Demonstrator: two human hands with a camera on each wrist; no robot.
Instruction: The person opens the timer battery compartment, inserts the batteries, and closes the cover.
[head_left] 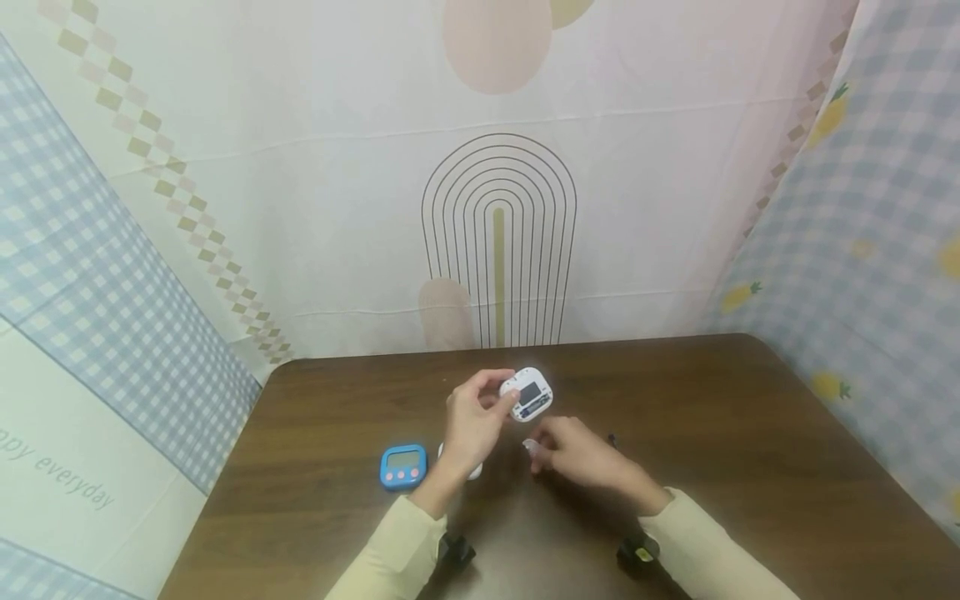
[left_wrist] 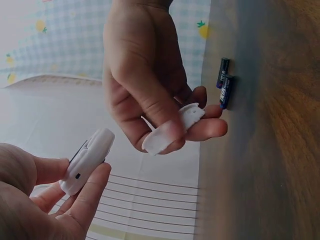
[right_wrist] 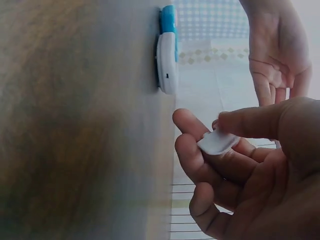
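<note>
My left hand (head_left: 471, 423) holds a white digital timer (head_left: 542, 382) above the table, thumb on one face and fingers behind. Its back faces me in the head view, with a dark rectangle in the middle and an uncovered battery slot along the lower edge. Lower and to the right, my right hand (head_left: 585, 452) pinches a small white battery cover (left_wrist: 161, 137) between thumb and fingers, apart from the timer. The cover's curved edge shows in the right wrist view. Two dark AAA-like batteries (left_wrist: 226, 91) lie on the table past the right hand.
A blue timer (head_left: 402, 467) with pink buttons and a grey screen lies face up on the brown table (head_left: 300, 517). Beside it, a second white timer (right_wrist: 167, 62) lies partly hidden under my left hand in the head view. Patterned cloths (head_left: 337, 208) hang around the table.
</note>
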